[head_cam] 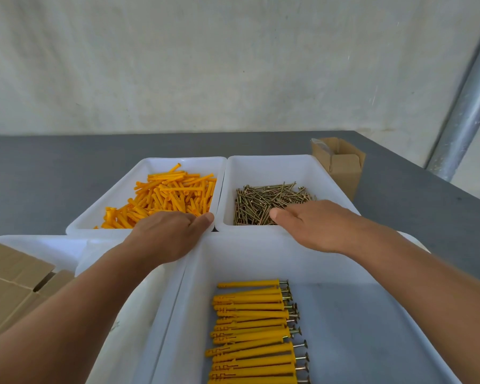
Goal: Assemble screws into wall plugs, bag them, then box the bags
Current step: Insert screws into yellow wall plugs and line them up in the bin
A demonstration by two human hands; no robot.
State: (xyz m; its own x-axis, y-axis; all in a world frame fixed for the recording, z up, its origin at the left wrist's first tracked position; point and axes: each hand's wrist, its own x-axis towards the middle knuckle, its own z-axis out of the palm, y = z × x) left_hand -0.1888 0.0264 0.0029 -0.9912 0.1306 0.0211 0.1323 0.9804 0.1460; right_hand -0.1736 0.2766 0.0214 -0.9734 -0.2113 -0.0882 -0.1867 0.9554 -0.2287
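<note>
While left fingers overlap plugs, right fingers overlap screws.

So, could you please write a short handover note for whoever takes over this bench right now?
Left hand: in the plug bin, fingers hidden among plugs; grip unclear.
Right hand: in the screw bin, fingertips among screws; grip unclear.
Done: a row of assembled plugs lies in the near tray.
Left: more assembling, then bagging and boxing; an open box stands right of the screw bin.
</note>
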